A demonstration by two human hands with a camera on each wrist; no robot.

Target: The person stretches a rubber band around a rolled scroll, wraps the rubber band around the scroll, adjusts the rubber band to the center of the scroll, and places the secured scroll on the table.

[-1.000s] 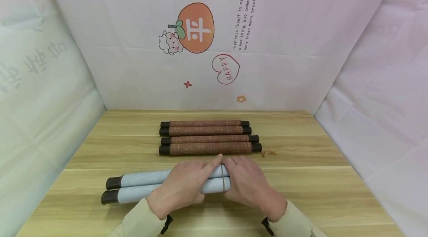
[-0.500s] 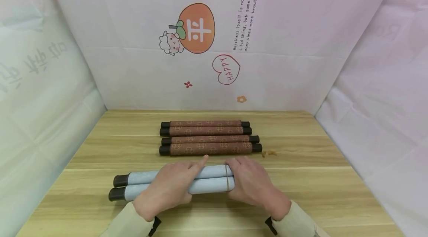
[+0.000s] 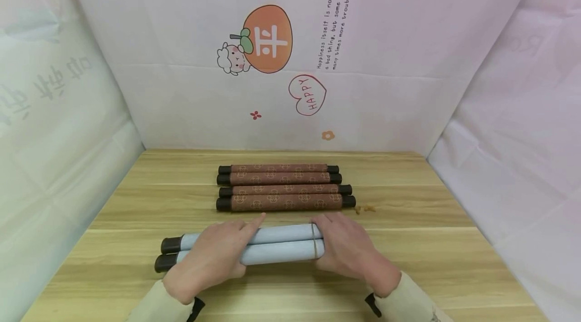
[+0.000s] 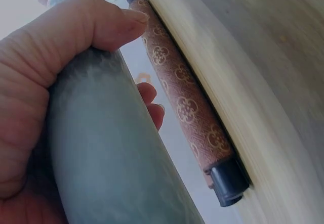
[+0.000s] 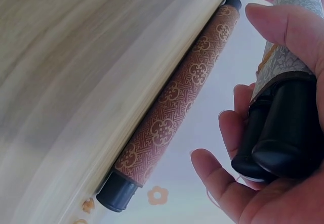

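A pale blue-grey hanging scroll, rolled as two parallel rolls with dark end knobs, lies crosswise between both hands in the head view. A thin rubber band circles it close to the right hand. My left hand grips the scroll left of its middle, thumb over the near side, fingers partly showing beyond it in the left wrist view. My right hand holds the right end; black knobs lie against its palm in the right wrist view, with fingers loosely curled around them.
Two brown patterned scrolls, a nearer one and a farther one, lie parallel behind the hands on the wooden table. Small tan rubber bands lie at their right. White printed cloth stands along the back and sides.
My left hand has slid leftward along the blue-grey scroll, away from the rubber band. The scroll and my right hand have shifted slightly right.
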